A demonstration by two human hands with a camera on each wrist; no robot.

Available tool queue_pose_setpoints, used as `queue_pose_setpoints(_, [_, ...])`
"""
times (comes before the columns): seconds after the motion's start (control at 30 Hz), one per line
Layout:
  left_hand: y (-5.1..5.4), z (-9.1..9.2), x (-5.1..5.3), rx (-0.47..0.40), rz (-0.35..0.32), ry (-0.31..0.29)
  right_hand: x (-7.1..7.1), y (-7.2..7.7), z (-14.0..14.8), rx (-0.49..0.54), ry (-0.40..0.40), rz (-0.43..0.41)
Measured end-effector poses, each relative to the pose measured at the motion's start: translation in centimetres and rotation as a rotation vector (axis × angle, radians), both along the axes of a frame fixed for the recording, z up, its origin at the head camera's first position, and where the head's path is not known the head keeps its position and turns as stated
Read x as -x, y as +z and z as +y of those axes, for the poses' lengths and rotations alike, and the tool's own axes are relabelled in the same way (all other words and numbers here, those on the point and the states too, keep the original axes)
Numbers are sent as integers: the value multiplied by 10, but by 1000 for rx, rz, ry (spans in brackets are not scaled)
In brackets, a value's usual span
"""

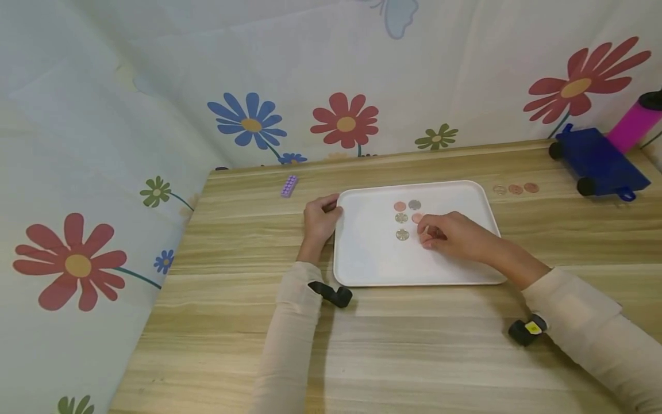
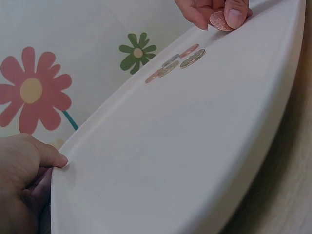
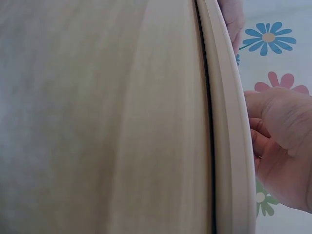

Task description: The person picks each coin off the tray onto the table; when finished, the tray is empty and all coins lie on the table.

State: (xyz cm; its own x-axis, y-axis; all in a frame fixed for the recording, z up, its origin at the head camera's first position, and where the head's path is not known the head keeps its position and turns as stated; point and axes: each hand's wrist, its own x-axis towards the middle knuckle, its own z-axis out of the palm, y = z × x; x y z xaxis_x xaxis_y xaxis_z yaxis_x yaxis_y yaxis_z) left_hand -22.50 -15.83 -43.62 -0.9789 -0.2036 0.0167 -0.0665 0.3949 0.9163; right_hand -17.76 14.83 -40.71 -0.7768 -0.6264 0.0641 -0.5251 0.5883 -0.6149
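Right grip (image 1: 457, 234): positioned over white tray (image 1: 369, 256), near tray center, with thumb and fingers pinching one held copper coin (image 2: 220, 21). Coin orientation: tilted. Contact between held copper coin and tray surface: cannot tell.

Left grip (image 1: 319, 219): at left rim of white tray, near far corner. Thumb pressed on top of rim, fingers curled at outer side, pinching rim.

White tray: flat on bench (image 1: 233, 287), long sides running left to right.

Coins lying on tray, five in total, arranged in close rows:
- Far row: first copper coin (image 1: 400, 206) at left, silver coin (image 1: 415, 204) just beside at right.
- Middle row: first brass-toned coin (image 1: 401, 218) at left, second copper coin (image 1: 416, 218) at right, partly covered by right grip in head view.
- Near row: second brass-toned coin (image 1: 402, 234), to left of right fingertips.

On bench, right of tray: row of three coins (image 1: 515, 188), one pale, two copper. Farther right: blue wheeled toy (image 1: 602, 161), with magenta cylinder (image 1: 632, 125) behind.

On bench, beyond far left corner of tray: purple brick (image 1: 289, 186).

Behind bench: flower-print cloth (image 1: 465, 75).
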Motion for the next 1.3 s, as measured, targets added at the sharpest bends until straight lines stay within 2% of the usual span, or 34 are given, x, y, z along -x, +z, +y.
queue_pose_setpoints(0.2, [-1, 0, 0, 1, 6, 1, 1, -3, 8, 82, -65, -47])
queue_pose_setpoints(0.5, [-1, 0, -1, 6, 25, 4, 5, -3, 26, 240, -78, 39])
queue_pose_setpoints(0.97, [2, 1, -1, 2, 12, 3, 13, 3, 61, 187, -302, -34])
queue_pose_setpoints(1.07, [1, 1, -1, 0, 18, 3, 16, 1, 70, 220, -315, -48])
queue_pose_setpoints(1.2, [1, 1, -2, -3, 22, 4, 18, -2, 80, 265, -292, -28])
queue_pose_setpoints(1.3, [1, 1, -2, -2, 22, 6, 19, -2, 86, 262, -295, -20])
